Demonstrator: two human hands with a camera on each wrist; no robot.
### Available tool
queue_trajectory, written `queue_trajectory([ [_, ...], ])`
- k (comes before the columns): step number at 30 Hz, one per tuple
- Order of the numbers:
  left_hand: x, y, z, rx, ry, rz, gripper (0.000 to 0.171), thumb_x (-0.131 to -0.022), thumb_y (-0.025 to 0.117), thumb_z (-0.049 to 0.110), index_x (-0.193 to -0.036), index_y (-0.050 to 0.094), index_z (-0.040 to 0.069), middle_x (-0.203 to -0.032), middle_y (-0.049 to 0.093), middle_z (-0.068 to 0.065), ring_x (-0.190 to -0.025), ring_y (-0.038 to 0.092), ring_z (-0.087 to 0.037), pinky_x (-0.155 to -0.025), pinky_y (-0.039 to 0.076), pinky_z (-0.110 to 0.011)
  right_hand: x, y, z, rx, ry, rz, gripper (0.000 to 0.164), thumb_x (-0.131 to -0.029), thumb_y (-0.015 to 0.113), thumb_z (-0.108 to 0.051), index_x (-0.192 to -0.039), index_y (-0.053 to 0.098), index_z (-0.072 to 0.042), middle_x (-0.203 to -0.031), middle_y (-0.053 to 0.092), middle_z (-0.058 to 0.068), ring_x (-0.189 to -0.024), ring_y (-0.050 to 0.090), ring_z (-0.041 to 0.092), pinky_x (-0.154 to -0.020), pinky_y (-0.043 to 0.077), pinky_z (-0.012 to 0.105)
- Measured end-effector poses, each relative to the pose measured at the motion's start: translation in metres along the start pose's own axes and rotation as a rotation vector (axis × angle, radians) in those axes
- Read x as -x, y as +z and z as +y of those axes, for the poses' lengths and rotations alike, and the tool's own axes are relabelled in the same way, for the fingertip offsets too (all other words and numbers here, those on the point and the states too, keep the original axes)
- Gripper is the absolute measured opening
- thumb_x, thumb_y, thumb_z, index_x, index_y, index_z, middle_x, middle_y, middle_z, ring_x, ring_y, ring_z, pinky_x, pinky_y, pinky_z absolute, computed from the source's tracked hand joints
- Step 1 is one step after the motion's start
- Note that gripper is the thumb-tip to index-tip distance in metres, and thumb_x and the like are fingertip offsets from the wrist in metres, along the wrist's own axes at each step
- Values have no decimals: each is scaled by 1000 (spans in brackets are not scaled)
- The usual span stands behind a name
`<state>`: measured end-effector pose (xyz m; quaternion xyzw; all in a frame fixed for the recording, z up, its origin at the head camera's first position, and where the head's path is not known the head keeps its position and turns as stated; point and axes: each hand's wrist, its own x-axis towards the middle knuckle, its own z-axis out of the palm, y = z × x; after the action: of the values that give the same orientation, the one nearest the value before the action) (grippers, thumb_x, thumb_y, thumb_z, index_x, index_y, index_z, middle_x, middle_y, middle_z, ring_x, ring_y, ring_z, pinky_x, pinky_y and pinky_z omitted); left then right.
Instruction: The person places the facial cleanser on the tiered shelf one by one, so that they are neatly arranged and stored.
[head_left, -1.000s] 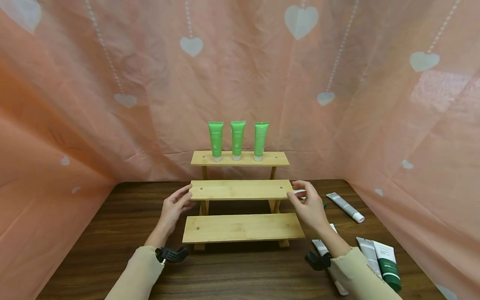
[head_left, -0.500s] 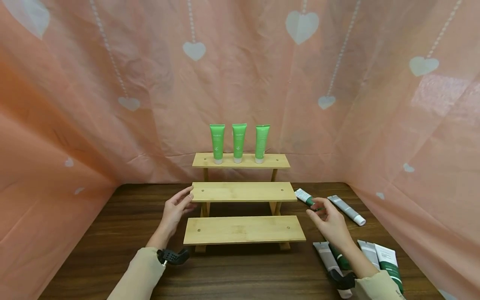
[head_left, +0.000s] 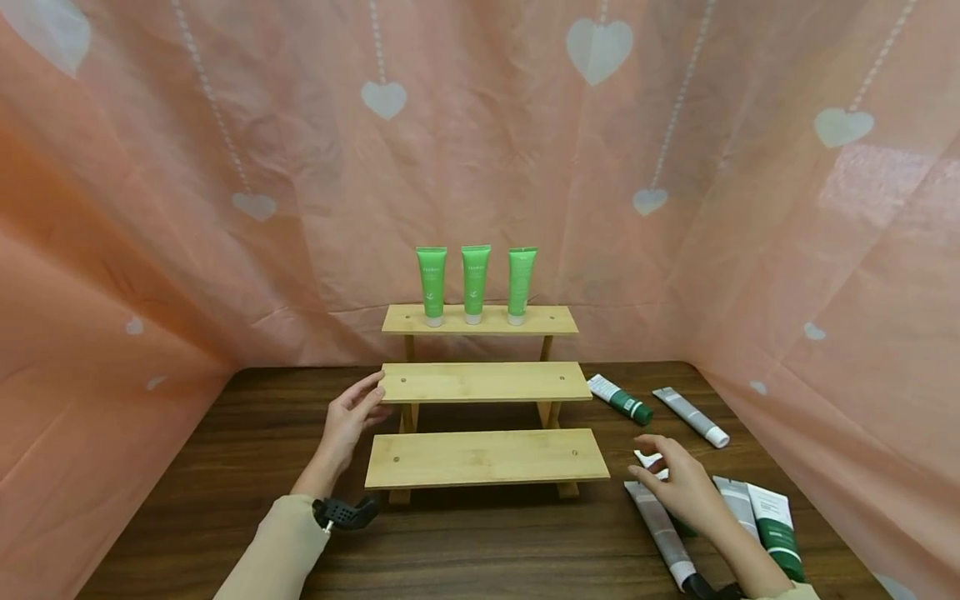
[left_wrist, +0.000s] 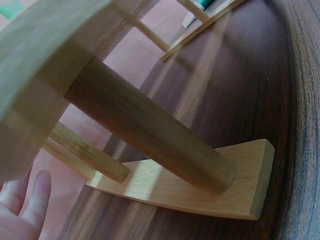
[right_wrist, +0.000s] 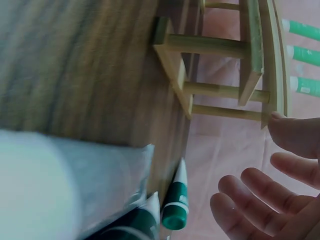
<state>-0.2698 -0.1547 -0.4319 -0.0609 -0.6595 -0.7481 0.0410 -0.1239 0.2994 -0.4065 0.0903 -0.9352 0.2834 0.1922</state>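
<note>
A three-tier wooden display shelf [head_left: 480, 383] stands on the table. My left hand [head_left: 348, 421] grips the left end of its middle board with thumb and fingers; in the left wrist view, some fingers [left_wrist: 37, 200] show beside the board. My right hand [head_left: 678, 483] hangs above the tubes on the right, fingers loosely bent and holding nothing. Just under it lie a grey tube [head_left: 660, 533] and a white and green tube, mostly hidden by the hand. Three green tubes [head_left: 474, 283] stand on their caps along the top board.
Behind the right hand lie a white and green tube [head_left: 621, 400] and a grey tube [head_left: 690, 417]. Another grey tube [head_left: 738, 504] and a white and green tube [head_left: 776, 529] lie side by side at the right. A pink curtain [head_left: 480, 167] surrounds the wooden table [head_left: 300, 450].
My right hand has let go of the middle board's right end and moved right and toward me, over the tubes. The left hand stays at the left end.
</note>
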Motion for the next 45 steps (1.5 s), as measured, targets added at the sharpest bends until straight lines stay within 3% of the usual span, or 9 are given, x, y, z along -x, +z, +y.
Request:
queue_trajectory([
  [4, -1, 0, 2, 1, -8, -1, 47, -88, 65, 31, -130, 55, 12, -92, 65, -2, -82, 65, -25, -80, 52, -37, 9, -1, 4, 2, 43, -38, 38, -78, 75, -9, -111, 59, 0, -95, 62, 11, -70, 59, 15, -58, 47, 30],
  [11, 4, 2, 11, -2, -46, -5, 43, -91, 62, 22, -131, 53, 9, -93, 65, -2, -90, 63, -34, -85, 49, -45, 25, -4, 8, -99, 221, -157, 42, -79, 74, -10, -115, 56, 1, -94, 62, 11, -72, 59, 17, -56, 46, 27],
  [17, 11, 7, 23, -23, -29, -16, 43, -92, 60, 21, -132, 52, 6, -92, 66, -2, -91, 63, -36, -86, 48, -47, 37, -4, 12, -126, 287, -173, 45, -77, 74, -6, -117, 55, 2, -97, 62, 13, -71, 59, 15, -55, 46, 25],
  [28, 12, 9, 24, -10, -14, -6, 42, -92, 60, 20, -131, 53, 6, -91, 64, -4, -92, 61, -41, -87, 46, -50, 52, -2, 17, -39, 267, -145, 43, -73, 77, -4, -111, 58, 2, -92, 60, 6, -71, 57, 11, -62, 46, 27],
  [37, 12, 10, 24, -8, -28, -5, 43, -93, 60, 19, -132, 52, 6, -91, 64, -1, -90, 62, -38, -88, 45, -50, 58, 7, 17, 83, 165, -92, 49, -64, 84, -9, -106, 62, 0, -88, 56, 4, -70, 54, 14, -60, 45, 29],
  [40, 13, 10, 24, -8, -25, -5, 42, -93, 59, 19, -132, 52, 6, -95, 64, -7, -90, 62, -38, -88, 46, -50, 58, 10, 17, 111, 164, -95, 52, -63, 85, -14, -108, 61, 1, -92, 57, 7, -72, 54, 16, -61, 45, 30],
  [45, 14, 11, 25, -7, -18, -4, 42, -93, 59, 18, -132, 52, 6, -109, 57, -27, -89, 63, -37, -87, 47, -48, 56, 12, 16, 137, 228, -169, 61, -65, 84, -25, -114, 58, 0, -102, 58, 14, -74, 55, 17, -61, 45, 34],
])
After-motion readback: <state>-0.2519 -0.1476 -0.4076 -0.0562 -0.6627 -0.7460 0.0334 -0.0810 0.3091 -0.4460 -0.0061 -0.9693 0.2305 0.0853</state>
